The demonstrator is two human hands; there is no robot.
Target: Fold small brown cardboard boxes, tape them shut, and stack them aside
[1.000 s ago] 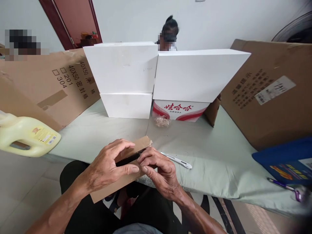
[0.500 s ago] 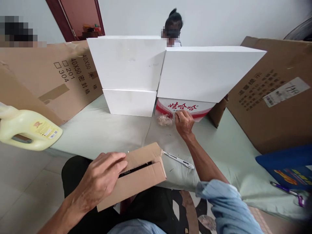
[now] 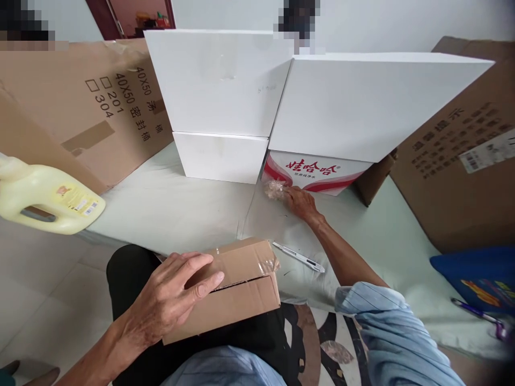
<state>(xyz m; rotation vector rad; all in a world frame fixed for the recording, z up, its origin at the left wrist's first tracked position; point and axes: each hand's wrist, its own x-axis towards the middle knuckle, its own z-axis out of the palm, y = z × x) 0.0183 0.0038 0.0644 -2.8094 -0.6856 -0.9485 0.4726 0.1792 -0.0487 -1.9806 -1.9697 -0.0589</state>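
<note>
1. Left brown carton (image 3: 82, 110): "40X50 汤桶", "40X50 密封桶", then "201" and "304", each beside a tick square.
2. Far red-and-white box (image 3: 311, 174): "娃哈哈®", with "饮用纯净水" under it.
3. Right brown carton (image 3: 446, 195): heading "温馨提示"; smaller lines too blurred.

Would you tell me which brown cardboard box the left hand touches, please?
The small box beneath the left hand; the big left carton and big right carton stand farther back.

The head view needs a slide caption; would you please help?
Left hand on a small cardboard box, right hand at crumpled clear plastic.
</note>
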